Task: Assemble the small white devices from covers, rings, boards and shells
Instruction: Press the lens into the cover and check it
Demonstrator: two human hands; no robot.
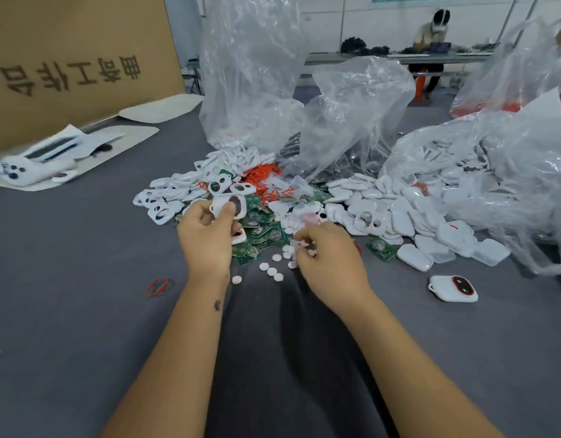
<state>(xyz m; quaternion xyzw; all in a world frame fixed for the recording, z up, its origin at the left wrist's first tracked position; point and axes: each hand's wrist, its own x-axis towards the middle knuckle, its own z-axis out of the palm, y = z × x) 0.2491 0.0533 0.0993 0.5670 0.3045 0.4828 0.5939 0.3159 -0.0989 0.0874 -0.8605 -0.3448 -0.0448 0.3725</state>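
Head view: white cover (223,206) pinched in left fingers (224,213), right fingers (304,248) curled around small discs (299,245).

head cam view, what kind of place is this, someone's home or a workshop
Most likely a small factory or assembly workshop. Loose piles of white covers and green boards spill from big clear plastic bags across a grey cloth-covered table, and another person sits working at a bench behind.
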